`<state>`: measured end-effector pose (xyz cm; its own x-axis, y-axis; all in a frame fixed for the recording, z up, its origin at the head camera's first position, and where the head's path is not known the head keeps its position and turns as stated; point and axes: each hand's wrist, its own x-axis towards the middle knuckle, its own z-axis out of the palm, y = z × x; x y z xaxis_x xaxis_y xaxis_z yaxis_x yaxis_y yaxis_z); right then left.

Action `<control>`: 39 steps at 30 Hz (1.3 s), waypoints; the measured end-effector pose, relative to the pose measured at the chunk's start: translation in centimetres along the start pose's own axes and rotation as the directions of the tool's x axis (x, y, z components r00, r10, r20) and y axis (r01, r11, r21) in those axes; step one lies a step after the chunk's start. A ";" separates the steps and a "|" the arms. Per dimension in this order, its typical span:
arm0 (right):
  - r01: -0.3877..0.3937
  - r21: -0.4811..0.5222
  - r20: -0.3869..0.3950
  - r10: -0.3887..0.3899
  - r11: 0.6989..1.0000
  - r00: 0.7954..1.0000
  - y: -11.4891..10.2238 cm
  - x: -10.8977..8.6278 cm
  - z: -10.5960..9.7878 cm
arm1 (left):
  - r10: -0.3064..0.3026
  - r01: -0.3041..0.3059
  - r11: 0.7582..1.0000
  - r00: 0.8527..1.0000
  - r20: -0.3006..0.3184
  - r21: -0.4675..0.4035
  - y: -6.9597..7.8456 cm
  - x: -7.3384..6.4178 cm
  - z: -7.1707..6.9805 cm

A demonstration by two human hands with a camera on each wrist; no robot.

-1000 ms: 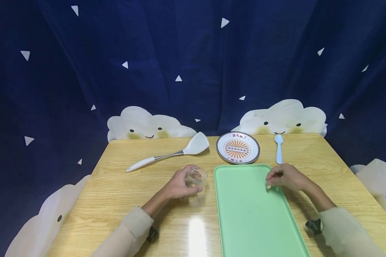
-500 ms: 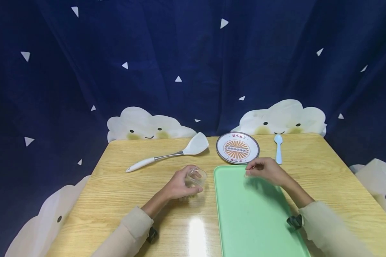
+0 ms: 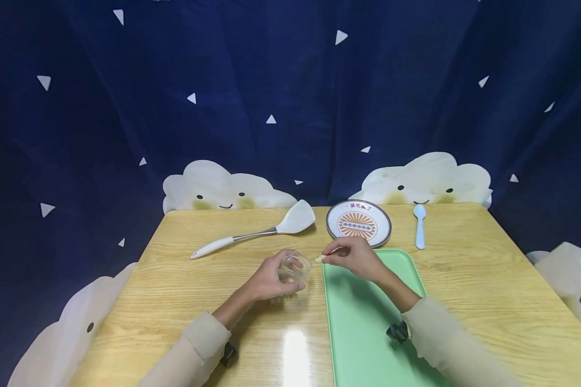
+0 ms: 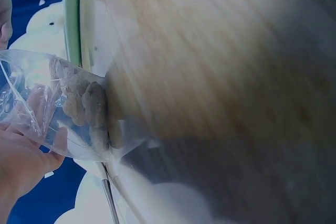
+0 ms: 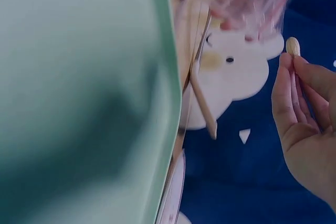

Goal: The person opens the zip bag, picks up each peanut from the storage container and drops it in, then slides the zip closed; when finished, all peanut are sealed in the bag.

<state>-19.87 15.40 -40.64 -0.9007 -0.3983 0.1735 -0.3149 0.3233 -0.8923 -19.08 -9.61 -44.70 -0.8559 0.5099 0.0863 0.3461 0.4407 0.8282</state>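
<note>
My left hand (image 3: pixel 269 277) holds a clear plastic bag (image 3: pixel 296 264) by its mouth, just left of the tray. Several unshelled peanuts (image 4: pixel 94 103) lie in the bottom of the bag, seen through its side in the left wrist view. Between thumb and fingertips, my right hand (image 3: pixel 355 258) pinches a single pale peanut (image 5: pixel 292 46). In the head view this peanut is a short way right of the bag's open mouth. The right hand is over the far left corner of the green tray (image 3: pixel 368 333). Its wrist and forearm cross above the tray.
Behind the tray is a white plate (image 3: pixel 336 217) with an orange pattern. A white spatula (image 3: pixel 295 217) with a metal shank lies at the back left. At the back right is a light blue spoon (image 3: pixel 420 228). A dark curtain hangs behind the wooden table (image 3: pixel 174 322).
My right hand has moved left across the tray with the peanut, from its right edge to close beside the bag. The left hand and the bag have stayed in place.
</note>
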 end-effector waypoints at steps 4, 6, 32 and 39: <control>0.033 -0.025 -0.006 -0.033 0.999 0.999 -0.7 0.6 1.8 | -0.001 0.001 1.000 1.000 0.006 -0.009 -0.2 0.1 0.0; 0.054 -0.043 -0.005 -0.055 0.998 0.998 -0.8 0.9 2.5 | -0.001 0.001 1.000 1.000 0.005 -0.005 -0.2 0.1 0.0; 0.066 -0.084 0.133 -0.055 0.994 0.990 -1.2 -0.2 2.2 | -0.005 0.005 1.000 1.000 0.006 -0.011 0.1 0.2 0.1; 0.015 -0.036 0.281 -0.004 0.999 0.960 -1.1 -0.5 2.3 | -0.011 0.011 1.000 1.000 -0.002 0.001 0.3 0.2 0.1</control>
<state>-18.39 13.23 -40.68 -0.7788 -0.6250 0.0529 -0.3387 0.3482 -0.8741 -19.14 -9.31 -44.50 -0.8607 0.5032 0.0781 0.3367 0.4474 0.8286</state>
